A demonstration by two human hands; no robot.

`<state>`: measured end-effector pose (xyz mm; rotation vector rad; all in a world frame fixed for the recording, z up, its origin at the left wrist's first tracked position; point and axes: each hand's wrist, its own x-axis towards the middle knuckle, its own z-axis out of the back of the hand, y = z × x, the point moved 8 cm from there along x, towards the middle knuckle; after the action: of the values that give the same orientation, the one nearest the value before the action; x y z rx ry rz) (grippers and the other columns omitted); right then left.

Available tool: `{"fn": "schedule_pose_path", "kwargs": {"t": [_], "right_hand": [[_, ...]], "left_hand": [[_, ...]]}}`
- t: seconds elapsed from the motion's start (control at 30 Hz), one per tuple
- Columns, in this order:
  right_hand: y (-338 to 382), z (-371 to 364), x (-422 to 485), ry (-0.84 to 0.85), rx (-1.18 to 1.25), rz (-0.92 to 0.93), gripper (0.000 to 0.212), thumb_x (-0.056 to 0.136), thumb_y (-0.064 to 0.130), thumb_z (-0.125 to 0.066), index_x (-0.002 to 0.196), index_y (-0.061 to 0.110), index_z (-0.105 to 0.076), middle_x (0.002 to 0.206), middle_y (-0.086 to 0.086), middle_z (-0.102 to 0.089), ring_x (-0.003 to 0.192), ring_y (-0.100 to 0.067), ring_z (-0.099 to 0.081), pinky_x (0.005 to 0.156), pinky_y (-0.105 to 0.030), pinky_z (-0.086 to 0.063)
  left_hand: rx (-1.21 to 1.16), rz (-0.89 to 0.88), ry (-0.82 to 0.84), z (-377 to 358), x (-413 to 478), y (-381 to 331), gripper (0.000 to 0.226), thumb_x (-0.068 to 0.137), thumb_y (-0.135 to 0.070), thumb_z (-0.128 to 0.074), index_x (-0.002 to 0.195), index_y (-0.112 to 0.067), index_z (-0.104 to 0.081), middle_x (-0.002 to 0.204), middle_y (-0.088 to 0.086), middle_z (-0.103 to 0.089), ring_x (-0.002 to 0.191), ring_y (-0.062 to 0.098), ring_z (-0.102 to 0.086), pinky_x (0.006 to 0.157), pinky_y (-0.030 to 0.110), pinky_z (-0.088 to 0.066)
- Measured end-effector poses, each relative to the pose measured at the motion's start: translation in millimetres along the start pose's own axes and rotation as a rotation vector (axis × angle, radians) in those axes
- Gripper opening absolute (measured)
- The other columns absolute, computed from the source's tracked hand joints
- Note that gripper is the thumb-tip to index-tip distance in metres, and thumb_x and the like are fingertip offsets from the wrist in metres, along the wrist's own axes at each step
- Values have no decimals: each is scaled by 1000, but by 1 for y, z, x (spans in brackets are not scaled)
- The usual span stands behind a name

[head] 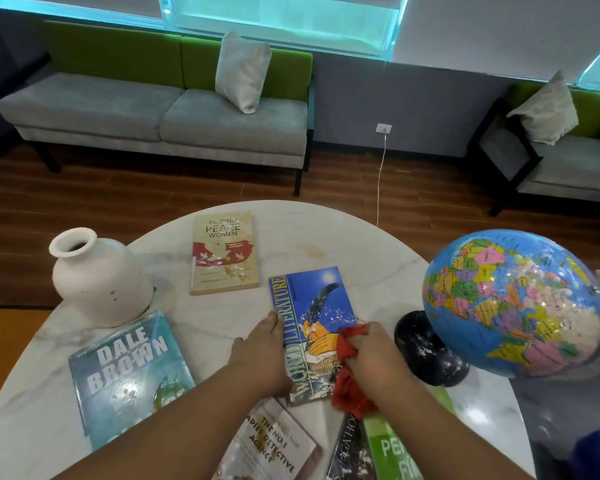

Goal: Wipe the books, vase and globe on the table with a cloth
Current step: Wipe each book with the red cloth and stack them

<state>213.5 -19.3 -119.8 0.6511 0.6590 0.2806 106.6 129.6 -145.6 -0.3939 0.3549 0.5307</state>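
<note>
A blue book titled World Literature lies in the middle of the round white marble table. My left hand lies flat with straight fingers on its left edge. My right hand grips a red cloth and presses it on the book's right side. A white vase stands at the left. The globe on its black base stands at the right. More books lie around: Filipino Peace Women, Dale Brown, a detective novel, a dark book and a green book.
Beyond the table stand a grey and green sofa with a cushion and a second seat at the right. A white cable hangs from a wall socket to the wooden floor. A blue thing shows at the bottom right.
</note>
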Motion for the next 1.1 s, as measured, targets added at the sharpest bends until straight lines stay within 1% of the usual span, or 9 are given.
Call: {"fn": "schedule_pose_path", "kwargs": {"t": [0.07, 0.2, 0.33, 0.47, 0.57, 0.7, 0.83, 1.0, 1.1], "right_hand": [[1, -12, -8, 48, 129, -32, 15, 96, 13, -43, 95, 11, -59, 66, -4, -56, 39, -12, -54, 37, -21, -44], [-7, -10, 3, -86, -5, -51, 10, 89, 21, -41, 89, 30, -46, 79, -13, -65, 60, -28, -65, 48, -46, -56], [10, -37, -9, 12, -232, 173, 9, 90, 24, -44, 91, 26, -53, 73, -8, -59, 52, -25, -61, 48, -33, -50], [5, -20, 8, -112, -449, 218, 31, 90, 38, -53, 121, 35, -59, 116, 6, -49, 107, -17, -50, 80, -28, -50], [15, -57, -9, 32, -504, 396, 28, 88, 37, -48, 112, 26, -59, 96, -2, -52, 75, -13, -59, 52, -15, -45], [18, -58, 0, 44, -348, 475, 29, 91, 31, -48, 116, 30, -62, 90, 16, -39, 83, 1, -45, 72, -10, -38], [24, -47, 3, -68, -421, 532, 21, 95, 19, -51, 113, 21, -62, 82, 17, -43, 73, 0, -46, 55, -1, -34], [23, -38, 17, -32, -388, 413, 25, 95, 18, -48, 117, 23, -59, 96, 12, -45, 89, -12, -52, 68, -7, -39], [23, -51, 19, -16, -650, 438, 34, 90, 22, -48, 123, 28, -51, 116, -3, -40, 102, -23, -48, 89, -27, -45]], "left_hand": [[4, 1, 3, -1, 1, 0, 120, 70, -48, -75, 153, -16, 6, 161, -2, 11, 148, 15, -9, 115, 47, -25], [-11, -2, 24, -2, 0, -2, 120, 72, -48, -74, 153, -17, 8, 161, -2, 14, 148, 15, -6, 115, 47, -25], [26, -1, 19, -1, 0, 0, 117, 73, -48, -73, 153, -16, 6, 161, -3, 13, 148, 15, -6, 113, 46, -28], [47, -2, 33, -3, 0, 0, 118, 73, -51, -73, 153, -17, 6, 161, -4, 14, 149, 16, -3, 114, 48, -27], [30, 5, 17, -2, 2, 2, 110, 77, -47, -69, 154, -17, 5, 161, -4, 13, 148, 15, -4, 114, 48, -26], [41, 3, 29, -4, 2, 3, 110, 78, -48, -69, 153, -17, 6, 161, -4, 14, 149, 16, -3, 113, 47, -26], [59, 12, 38, -3, 1, 2, 118, 73, -53, -72, 153, -17, 7, 161, -4, 15, 149, 17, -3, 113, 47, -26], [61, 9, 39, -2, -1, 0, 116, 75, -54, -70, 153, -17, 8, 161, -4, 15, 149, 17, -3, 114, 47, -25], [56, 11, 36, -1, 0, -1, 116, 75, -53, -70, 153, -16, 8, 161, -4, 15, 149, 17, -4, 114, 47, -25]]}}
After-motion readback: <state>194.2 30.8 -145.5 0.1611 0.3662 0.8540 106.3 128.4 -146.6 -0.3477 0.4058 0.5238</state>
